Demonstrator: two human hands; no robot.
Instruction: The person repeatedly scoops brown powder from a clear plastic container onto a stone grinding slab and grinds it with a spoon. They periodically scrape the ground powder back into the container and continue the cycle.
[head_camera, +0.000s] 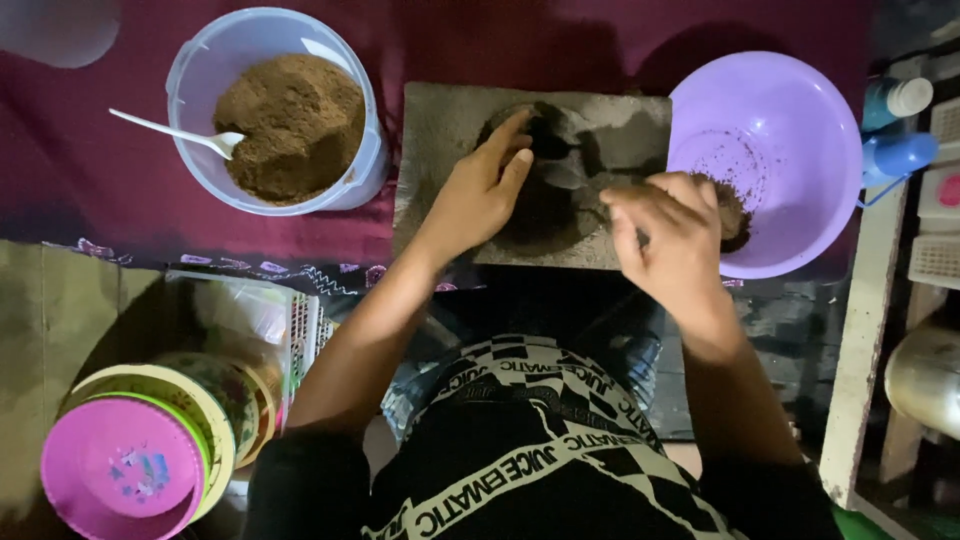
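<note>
— Where are your hands?

— Your left hand (478, 192) lies open, fingers spread, on the dark mound (545, 190) at the frame's upper centre. Your right hand (668, 238) pinches a little dark powder just right of it.

— And around them?

— The grey slab (440, 130) beneath runs left-right; purple bowl (790, 120) right, tub of brown powder (290, 125) upper left.

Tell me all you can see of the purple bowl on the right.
The purple bowl is round, smooth and looks like plastic. It stands upright on the dark red cloth, touching the grey slab's right edge. Inside, dark crumbs speckle the wall and a small clump of brown powder lies low on the left. The right hand overlaps its near-left rim; actual contact is unclear.
</note>
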